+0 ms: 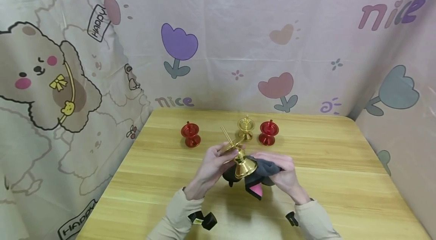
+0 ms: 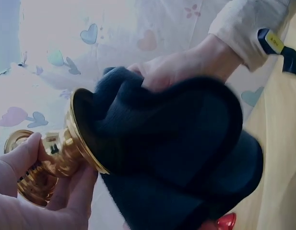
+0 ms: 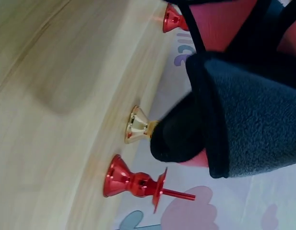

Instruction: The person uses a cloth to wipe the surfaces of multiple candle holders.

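My left hand (image 1: 212, 166) grips a shiny gold candle holder (image 1: 246, 167) by its stem and dish, above the table. The holder is tilted, its flared base turned toward my right hand and its spike pointing up and away. In my right hand (image 1: 287, 172) is a dark grey cloth (image 1: 267, 167) with black edging and a pink part; it is bunched against the base. Seen from the left wrist, folds of the cloth (image 2: 162, 129) cover the base opening of the gold holder (image 2: 71, 143). The right fingers are partly hidden by the cloth.
On the wooden table (image 1: 143, 179), toward the back, stand a red candle holder (image 1: 192, 141) at left, a gold candle holder (image 1: 246, 124) near the middle and another red candle holder (image 1: 267, 138) to its right. A printed curtain (image 1: 218, 43) hangs behind the table and at its sides.
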The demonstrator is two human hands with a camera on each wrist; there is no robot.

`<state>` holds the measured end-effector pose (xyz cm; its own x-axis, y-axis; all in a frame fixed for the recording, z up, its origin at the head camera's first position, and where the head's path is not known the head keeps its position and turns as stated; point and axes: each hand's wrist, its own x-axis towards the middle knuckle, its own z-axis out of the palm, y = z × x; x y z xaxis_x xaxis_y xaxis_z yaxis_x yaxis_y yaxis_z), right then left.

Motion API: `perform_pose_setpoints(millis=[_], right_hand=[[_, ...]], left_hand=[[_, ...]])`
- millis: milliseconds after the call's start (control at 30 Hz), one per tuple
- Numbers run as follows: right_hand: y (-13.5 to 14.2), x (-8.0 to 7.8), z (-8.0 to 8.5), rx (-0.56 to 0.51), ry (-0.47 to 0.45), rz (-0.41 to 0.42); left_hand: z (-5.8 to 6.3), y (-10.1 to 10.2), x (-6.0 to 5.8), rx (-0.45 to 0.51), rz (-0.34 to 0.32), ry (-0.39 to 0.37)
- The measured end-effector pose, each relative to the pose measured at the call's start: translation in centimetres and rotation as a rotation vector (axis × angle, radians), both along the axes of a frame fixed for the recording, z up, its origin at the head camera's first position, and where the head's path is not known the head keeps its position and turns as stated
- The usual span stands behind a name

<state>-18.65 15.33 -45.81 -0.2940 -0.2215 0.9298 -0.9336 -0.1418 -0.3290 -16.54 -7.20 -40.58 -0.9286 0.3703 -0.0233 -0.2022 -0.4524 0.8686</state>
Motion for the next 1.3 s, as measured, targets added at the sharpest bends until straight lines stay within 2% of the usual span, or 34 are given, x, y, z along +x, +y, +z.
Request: perform_pose_setpoints(millis=[233, 300, 400, 533, 667, 767, 833, 1000, 1100, 1300], right_hand=[[1.8, 0.4, -0.6, -0.063, -0.203, -0.056], [2.2, 0.5, -0.6, -0.082, -0.252, -0.087], [2.8, 0.5, -0.5, -0.097, -0.311, -0.119], [3.4, 0.6, -0.6, -0.087, -0.36, -0.153], [3.8, 0.7, -0.6, -0.074, -0.399, -0.191], [4.0, 0.9, -0.6, -0.082, -0.446, -0.215], [4.2, 0.9, -0.6, -0.089, -0.492, -0.226], [4.5, 1.1, -0.6, -0.086, -0.609, -0.255], [4.7, 1.3, -0.5, -0.083, -0.644, -0.266], [4.8, 1.4, -0.4, -0.083, -0.651, -0.268]], left_hand=[[-0.3, -1.4, -1.6, -0.022, 0.036, 0.017], [-0.6, -1.8, -2.3, -0.038, 0.065, -0.005], [-1.3, -2.2, -3.9, -0.103, 0.147, -0.032], [-2.8, -2.7, -6.3, -0.333, 0.287, 0.005], [-5.1, -3.1, -9.1, -0.613, 0.415, 0.135], [-7.1, -3.1, -11.1, -0.728, 0.511, 0.226], [-8.2, -3.0, -12.2, -0.756, 0.559, 0.269], [-10.2, -2.5, -14.1, -0.773, 0.62, 0.296], [-11.1, -2.3, -14.8, -0.788, 0.644, 0.303], [-12.4, -1.8, -15.6, -0.79, 0.634, 0.276]])
